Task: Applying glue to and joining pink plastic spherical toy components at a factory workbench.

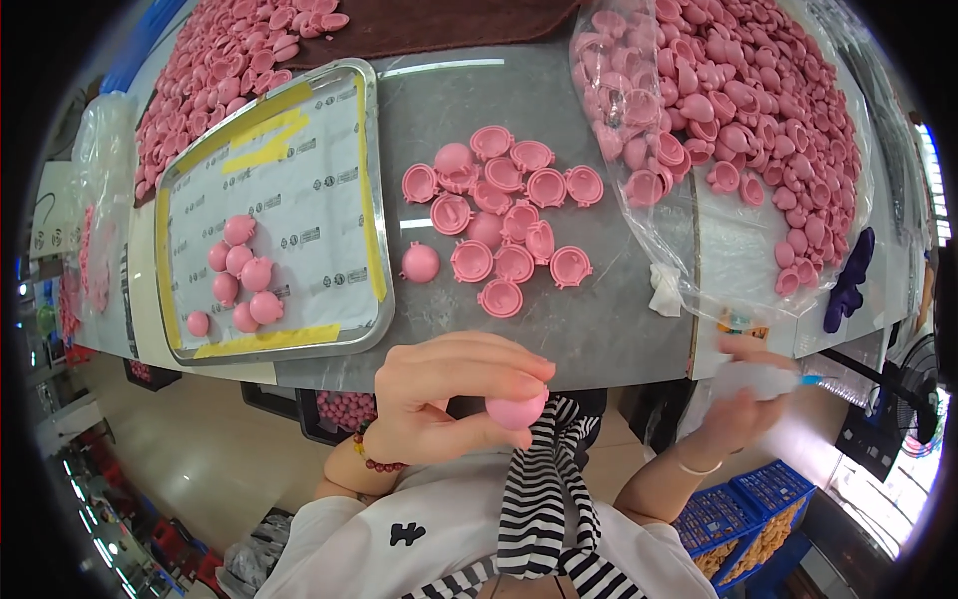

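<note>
My left hand is closed around a small pink plastic ball, held between thumb and fingers just off the table's near edge. To the right, my right hand grips a translucent white squeeze bottle with a blue tip; motion blurs it. In front of my hands lie several loose pink half shells, many with the hollow side up. A rounded pink piece sits at their left. Several pink balls rest on the paper-lined metal tray, which has yellow tape along its edges.
Large heaps of pink shells lie at the far left and far right, the right one on clear plastic. A brown cloth covers the back. A crumpled white tissue and a purple object lie rightward. Blue crates stand below.
</note>
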Demonstrator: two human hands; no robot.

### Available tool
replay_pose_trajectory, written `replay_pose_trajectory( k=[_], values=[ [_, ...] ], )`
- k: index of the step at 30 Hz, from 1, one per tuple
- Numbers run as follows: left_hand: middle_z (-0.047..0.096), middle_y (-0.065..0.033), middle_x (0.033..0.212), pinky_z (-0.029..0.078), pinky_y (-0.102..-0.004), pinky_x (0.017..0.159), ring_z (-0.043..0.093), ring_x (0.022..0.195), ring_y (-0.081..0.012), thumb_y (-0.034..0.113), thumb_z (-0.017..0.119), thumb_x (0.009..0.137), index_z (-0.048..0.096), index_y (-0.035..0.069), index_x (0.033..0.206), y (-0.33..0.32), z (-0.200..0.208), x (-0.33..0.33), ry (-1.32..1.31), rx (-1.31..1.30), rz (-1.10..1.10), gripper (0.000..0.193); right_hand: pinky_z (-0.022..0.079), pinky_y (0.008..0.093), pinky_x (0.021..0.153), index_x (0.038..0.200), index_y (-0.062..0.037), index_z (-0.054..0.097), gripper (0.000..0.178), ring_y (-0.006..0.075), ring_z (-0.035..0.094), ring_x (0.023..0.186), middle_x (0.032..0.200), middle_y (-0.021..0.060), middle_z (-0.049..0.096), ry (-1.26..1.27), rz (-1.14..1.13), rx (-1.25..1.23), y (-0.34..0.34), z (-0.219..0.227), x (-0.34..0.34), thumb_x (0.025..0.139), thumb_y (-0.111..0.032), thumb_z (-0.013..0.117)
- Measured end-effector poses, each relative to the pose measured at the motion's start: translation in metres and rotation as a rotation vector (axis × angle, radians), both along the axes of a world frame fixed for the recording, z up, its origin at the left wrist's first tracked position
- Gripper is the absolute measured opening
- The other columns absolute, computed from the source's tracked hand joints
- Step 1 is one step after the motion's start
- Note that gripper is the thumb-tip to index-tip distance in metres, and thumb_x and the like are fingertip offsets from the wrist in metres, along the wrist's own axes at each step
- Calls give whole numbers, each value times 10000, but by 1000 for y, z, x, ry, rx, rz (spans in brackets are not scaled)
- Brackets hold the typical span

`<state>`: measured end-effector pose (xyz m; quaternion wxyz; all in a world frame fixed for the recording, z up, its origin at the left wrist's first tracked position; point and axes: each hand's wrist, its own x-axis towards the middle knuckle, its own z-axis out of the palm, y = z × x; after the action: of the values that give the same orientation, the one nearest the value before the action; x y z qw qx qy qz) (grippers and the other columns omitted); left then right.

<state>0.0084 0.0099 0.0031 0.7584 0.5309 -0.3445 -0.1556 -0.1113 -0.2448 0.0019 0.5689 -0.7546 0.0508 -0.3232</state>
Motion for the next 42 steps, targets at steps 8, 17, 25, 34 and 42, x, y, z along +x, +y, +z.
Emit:
replay_pose_trajectory(
  k=[8, 17, 25, 34, 42],
  values=[
    [610, -189, 967, 478, -332, 761, 594, 898, -261, -3, 756, 585, 589, -30, 961, -2, 3, -11, 173, 28, 131, 412, 387, 354, 861, 974, 4, 544, 334, 304, 504, 1056, 1041, 134, 588, 410, 29, -621, 49, -2, 38, 657, -67, 626],
    [627, -133, 925, 469, -308, 728, 601, 821, -238, 43, 768, 582, 596, -20, 935, -14, -3, -12, -48, 186, 218, 398, 209, 497, 1004, 880, -38, 514, 281, 412, 416, 1153, 1090, 270, 540, 36, 459, 451, 78, 2, 16, 698, -232, 605],
    [632, -92, 887, 483, -320, 673, 607, 767, -251, 33, 737, 542, 610, 11, 912, -22, -3, -12, -404, 466, 423, 392, 28, 457, 1047, 888, -87, 526, 245, 376, 349, 1223, 1152, 215, 527, 167, 530, 221, 89, 3, 22, 696, -225, 591],
    [635, -90, 930, 481, -300, 695, 612, 783, -231, 12, 731, 582, 604, 25, 930, -21, 1, -10, -173, 407, 327, 371, 126, 506, 1031, 845, -92, 419, 387, 400, 498, 1065, 973, 218, 604, 1, 208, 343, 76, 5, 11, 809, -466, 509],
    [612, -131, 971, 456, -315, 764, 587, 882, -243, 19, 748, 590, 569, 4, 935, -4, 7, -5, -107, 349, 322, 389, 370, 363, 896, 1012, 62, 468, 326, 300, 540, 992, 1014, 182, 597, 405, 2, 22, 66, 4, 36, 728, -74, 552]
  ],
)
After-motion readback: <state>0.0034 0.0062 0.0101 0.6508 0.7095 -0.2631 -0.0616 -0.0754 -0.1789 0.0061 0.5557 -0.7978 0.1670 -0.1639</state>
